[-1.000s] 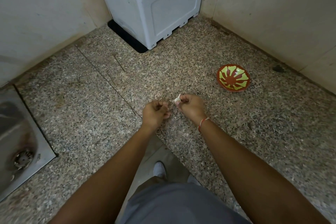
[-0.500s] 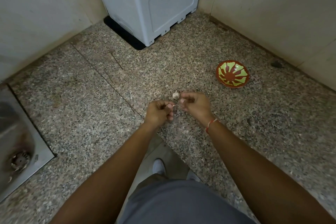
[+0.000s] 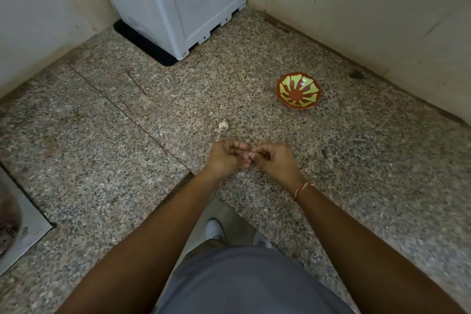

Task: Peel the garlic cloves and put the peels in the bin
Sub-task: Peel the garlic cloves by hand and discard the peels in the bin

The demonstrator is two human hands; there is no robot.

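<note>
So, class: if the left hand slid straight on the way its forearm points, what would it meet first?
The left hand points up and slightly right across the counter. The garlic bulb lies just ahead, so it would probably come first, though depth is hard to judge from one view.

Speckled granite counter (image 3: 356, 186) in grey, black and tan flecks. Bowl (image 3: 298, 91) in red-brown, patterned inside with lime-green wedges fanning out from a red-brown centre. Pale off-white garlic bulb (image 3: 223, 125) with a faint pinkish tinge. Light grey plastic box (image 3: 178, 5) over a black base strip. Cream walls (image 3: 369, 7). Red-and-white thread (image 3: 303, 189) round the right wrist. Grey garment (image 3: 249, 283) below. Dull steel-grey sink (image 3: 23, 232) at left.
</note>
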